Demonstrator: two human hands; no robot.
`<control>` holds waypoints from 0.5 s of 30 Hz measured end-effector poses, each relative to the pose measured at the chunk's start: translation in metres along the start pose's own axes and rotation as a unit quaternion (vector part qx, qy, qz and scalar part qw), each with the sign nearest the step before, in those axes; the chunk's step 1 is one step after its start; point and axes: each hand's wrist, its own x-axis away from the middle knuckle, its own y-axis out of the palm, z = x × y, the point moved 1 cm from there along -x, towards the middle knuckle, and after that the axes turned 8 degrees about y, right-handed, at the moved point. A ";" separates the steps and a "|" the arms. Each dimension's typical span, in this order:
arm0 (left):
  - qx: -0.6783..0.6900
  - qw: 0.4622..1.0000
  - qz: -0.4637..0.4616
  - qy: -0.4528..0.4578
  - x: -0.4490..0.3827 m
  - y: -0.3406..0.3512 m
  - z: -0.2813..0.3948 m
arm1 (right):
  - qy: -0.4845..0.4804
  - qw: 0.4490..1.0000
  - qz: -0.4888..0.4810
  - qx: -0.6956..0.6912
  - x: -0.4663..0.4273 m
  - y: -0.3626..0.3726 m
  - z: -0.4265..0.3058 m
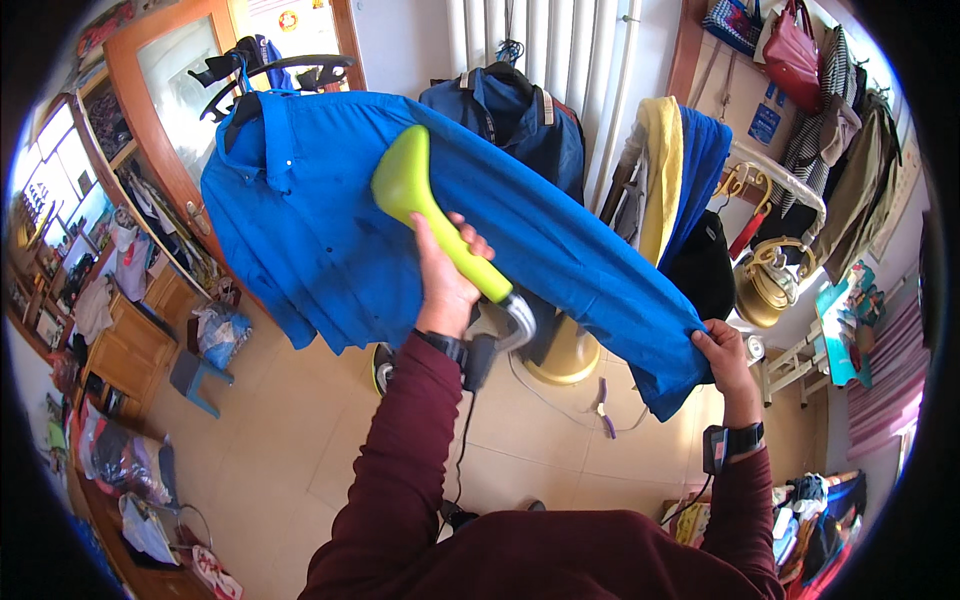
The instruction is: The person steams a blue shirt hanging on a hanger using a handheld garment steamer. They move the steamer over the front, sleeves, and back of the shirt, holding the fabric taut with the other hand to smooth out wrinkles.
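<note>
A blue button-front shirt [300,225] hangs by its collar from a black hanger on a stand. My left hand [448,281] grips the handle of a lime-green garment steamer head [409,184], which lies over the shirt's chest near the sleeve's shoulder. Whether the head touches the cloth I cannot tell. From the handle's lower end runs a grey hose [520,322]. Out to the right, my right hand [726,352] pinches the sleeve near its cuff [671,386]. The sleeve slopes down between shoulder and hand, pulled out lengthwise with some creases.
Behind the shirt, a dark blue jacket [517,127] hangs before a white radiator [555,45]. Yellow and blue cloths [664,165] drape at the right. Purple-handled pliers [603,409] and a thin cable lie on the tiled floor [300,442]. A small stool [201,379] stands left.
</note>
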 end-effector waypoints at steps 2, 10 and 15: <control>0.055 0.993 -0.013 -0.102 0.020 0.001 -0.023 | -0.008 1.000 0.007 -0.002 0.001 0.001 0.001; 0.008 0.989 -0.044 -0.141 0.042 -0.005 -0.036 | -0.020 0.999 0.033 -0.033 -0.001 0.000 0.003; -0.029 0.998 -0.053 0.024 -0.029 0.016 0.035 | 0.001 0.999 0.030 -0.032 0.005 0.006 0.004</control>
